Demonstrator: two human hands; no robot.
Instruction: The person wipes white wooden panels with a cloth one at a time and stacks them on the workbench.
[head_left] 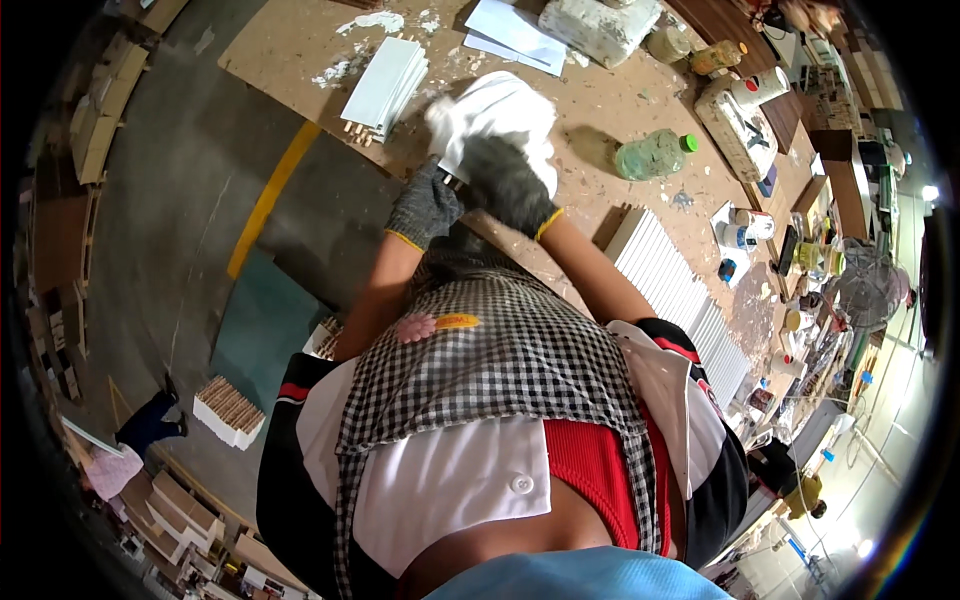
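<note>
Both my hands wear dark grey knit gloves with yellow cuffs and meet in front of my checked apron, at the edge of a brown worktable (590, 120). My right hand (505, 185), slightly blurred, is closed on a bunched white cloth (510, 110) that spreads out beyond its fingers. My left hand (428, 205) is closed right beside it, its fingers curled round something small with pale and dark edges. That piece is mostly hidden by the gloves and cloth. Left of the cloth lies a stack of white boards (385, 82) with wooden pegs at its near end.
A clear bottle with a green cap (650, 155) lies to the right. Rows of white strips (655, 250) lie near my right arm. White paper sheets (515, 40) and a paint-spattered container (600, 30) are at the back. A box of pegged pieces (230, 410) stands at the lower left.
</note>
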